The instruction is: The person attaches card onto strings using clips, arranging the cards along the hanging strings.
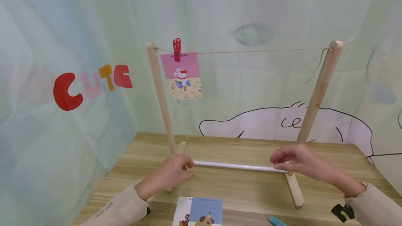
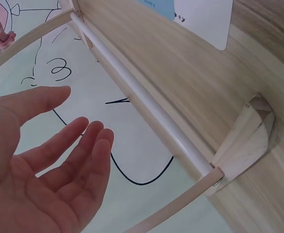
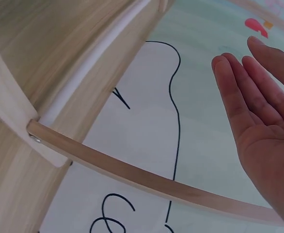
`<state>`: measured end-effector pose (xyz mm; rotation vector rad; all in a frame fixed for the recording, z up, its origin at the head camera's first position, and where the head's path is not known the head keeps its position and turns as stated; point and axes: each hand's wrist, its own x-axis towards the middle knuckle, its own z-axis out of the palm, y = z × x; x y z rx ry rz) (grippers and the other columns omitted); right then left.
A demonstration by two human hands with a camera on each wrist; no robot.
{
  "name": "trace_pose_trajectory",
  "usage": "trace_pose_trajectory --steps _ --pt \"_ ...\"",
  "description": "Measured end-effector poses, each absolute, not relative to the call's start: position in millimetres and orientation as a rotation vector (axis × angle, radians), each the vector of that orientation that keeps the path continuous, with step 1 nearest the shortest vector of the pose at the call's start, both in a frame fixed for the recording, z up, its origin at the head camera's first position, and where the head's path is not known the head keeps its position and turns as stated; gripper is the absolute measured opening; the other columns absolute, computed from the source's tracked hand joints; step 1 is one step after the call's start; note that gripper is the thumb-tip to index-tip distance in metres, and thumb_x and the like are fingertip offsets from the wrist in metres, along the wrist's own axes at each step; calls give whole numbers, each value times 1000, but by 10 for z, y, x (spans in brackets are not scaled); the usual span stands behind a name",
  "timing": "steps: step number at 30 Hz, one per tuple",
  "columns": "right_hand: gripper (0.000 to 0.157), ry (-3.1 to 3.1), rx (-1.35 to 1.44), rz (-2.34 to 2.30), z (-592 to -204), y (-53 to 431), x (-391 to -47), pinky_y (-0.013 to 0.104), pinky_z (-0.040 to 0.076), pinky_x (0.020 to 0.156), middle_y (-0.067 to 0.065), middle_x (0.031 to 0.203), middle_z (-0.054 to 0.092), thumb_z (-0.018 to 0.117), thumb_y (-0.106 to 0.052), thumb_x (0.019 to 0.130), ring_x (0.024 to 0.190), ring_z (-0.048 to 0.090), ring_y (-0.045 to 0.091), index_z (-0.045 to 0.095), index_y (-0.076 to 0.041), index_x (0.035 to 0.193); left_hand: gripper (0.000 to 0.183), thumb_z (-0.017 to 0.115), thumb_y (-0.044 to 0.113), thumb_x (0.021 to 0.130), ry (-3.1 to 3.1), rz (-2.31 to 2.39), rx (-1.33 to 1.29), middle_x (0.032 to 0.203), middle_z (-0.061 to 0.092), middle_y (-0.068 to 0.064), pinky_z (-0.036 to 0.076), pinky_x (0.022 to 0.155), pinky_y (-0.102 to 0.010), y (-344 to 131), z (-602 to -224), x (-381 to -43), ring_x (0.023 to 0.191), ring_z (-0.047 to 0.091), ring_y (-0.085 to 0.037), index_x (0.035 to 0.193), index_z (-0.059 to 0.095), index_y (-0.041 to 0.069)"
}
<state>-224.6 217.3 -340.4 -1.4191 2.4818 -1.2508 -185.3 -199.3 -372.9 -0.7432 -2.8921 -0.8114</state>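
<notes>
My left hand (image 1: pixel 168 173) hovers near the foot of the wooden rack's left post (image 1: pixel 163 107), its fingers loosely bent around nothing. By the right post (image 1: pixel 318 93), my right hand (image 1: pixel 301 159) is likewise held in the air with relaxed fingers and nothing in its grasp. A string (image 1: pixel 251 50) runs between the post tops. From its left part hangs a pink and yellow card (image 1: pixel 183 88) with a rabbit picture, held by a red clothespin (image 1: pixel 177 50). A white rod (image 1: pixel 238 166) joins the posts low down. Both wrist views show the palms and bare fingers.
On the wooden table (image 1: pixel 238 191), a blue dog card (image 1: pixel 205 206) overlaps a white card (image 1: pixel 182 206) near the front. A teal clothespin-like piece (image 1: pixel 277 221) lies to their right, partly cut off. A printed cloth backdrop (image 1: pixel 251 79) stands behind the rack.
</notes>
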Motion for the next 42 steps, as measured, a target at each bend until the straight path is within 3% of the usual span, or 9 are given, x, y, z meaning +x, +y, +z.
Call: trace_pose_trajectory --steps 7,15,27,36,42 --pt "13 2473 -1399 -1222 -3560 2220 -2241 26 58 71 -6 97 71 72 -2 90 85 67 8 72 -7 102 23 78 16 86 -2969 -815 -759 95 70 -7 54 69 -28 -1982 -3812 -1846 83 64 -20 102 72 1" --pt "12 2410 -1392 -1240 -3730 2248 -2243 26 58 71 -3 97 72 70 -1 91 86 67 5 71 0 103 24 80 15 84 -2959 -784 -817 92 71 -8 55 70 -28 -1976 -3863 -1842 81 64 -17 101 72 0" --pt "13 2332 -1398 -1276 -3918 2287 -2228 27 58 71 -3 96 71 69 3 91 86 66 4 70 1 103 25 80 20 84 -3013 -821 -772 91 68 0 53 71 -29 -2000 -3968 -1787 83 63 -18 101 72 4" --pt "12 2302 -1393 -1230 -4063 2298 -2207 28 58 68 -5 97 71 70 0 91 88 65 3 70 -2 103 26 81 15 83 -2998 -876 -849 91 68 -9 53 70 -28 -2002 -4018 -1772 81 63 -23 99 70 -1" --pt "10 2331 -1373 -1192 -4138 2302 -2181 27 58 66 -5 96 70 72 -3 90 86 65 3 72 -4 100 26 82 13 80 -2961 -850 -909 87 68 -8 53 68 -26 -2013 -4079 -1776 77 61 -16 97 70 -3"
